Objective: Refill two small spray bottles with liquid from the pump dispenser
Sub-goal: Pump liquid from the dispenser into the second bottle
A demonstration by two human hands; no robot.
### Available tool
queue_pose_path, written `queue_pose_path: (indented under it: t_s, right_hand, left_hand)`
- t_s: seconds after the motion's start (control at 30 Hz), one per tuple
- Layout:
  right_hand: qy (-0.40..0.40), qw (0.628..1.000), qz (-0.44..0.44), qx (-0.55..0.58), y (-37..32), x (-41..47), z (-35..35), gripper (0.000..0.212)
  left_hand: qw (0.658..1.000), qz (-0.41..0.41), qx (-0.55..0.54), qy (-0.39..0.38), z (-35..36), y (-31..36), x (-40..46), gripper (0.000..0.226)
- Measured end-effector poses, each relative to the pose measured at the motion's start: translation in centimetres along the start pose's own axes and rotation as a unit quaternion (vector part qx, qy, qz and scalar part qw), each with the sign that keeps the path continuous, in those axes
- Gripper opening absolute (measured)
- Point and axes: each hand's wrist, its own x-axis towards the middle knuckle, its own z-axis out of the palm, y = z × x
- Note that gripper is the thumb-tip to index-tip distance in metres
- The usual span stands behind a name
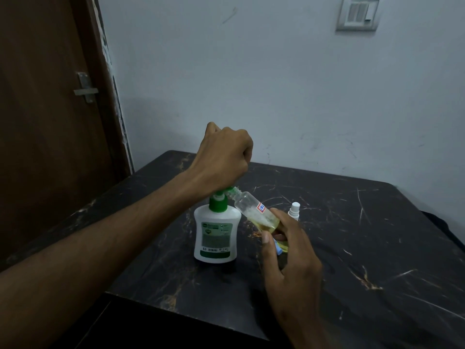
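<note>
A white pump dispenser (217, 235) with a green pump head stands on the dark marble-patterned table (352, 248). My left hand (224, 157) is a closed fist pressing down on the pump head with the wrist, covering most of it. My right hand (286, 250) holds a small clear spray bottle (254, 210), tilted, its open neck against the green nozzle. Yellowish liquid and foam sit in its lower part. A blue piece (278, 248) shows between my right fingers. A second small spray bottle (294, 211), white-capped, stands upright just behind my right hand.
The table stands against a pale wall, with a brown door (50, 122) to the left. A switch plate (358, 13) is on the wall at upper right. The table's near edge runs across the lower middle of the view.
</note>
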Motion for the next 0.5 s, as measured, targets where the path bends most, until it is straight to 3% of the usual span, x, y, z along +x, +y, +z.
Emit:
queue_pose_path:
  t_s: [0.5]
  right_hand:
    - [-0.002,1.0,0.003,0.008,-0.14,-0.07,-0.08,0.04]
  left_hand:
    - [1.0,0.009,0.014,0.001,-0.35,-0.05,0.37,0.027]
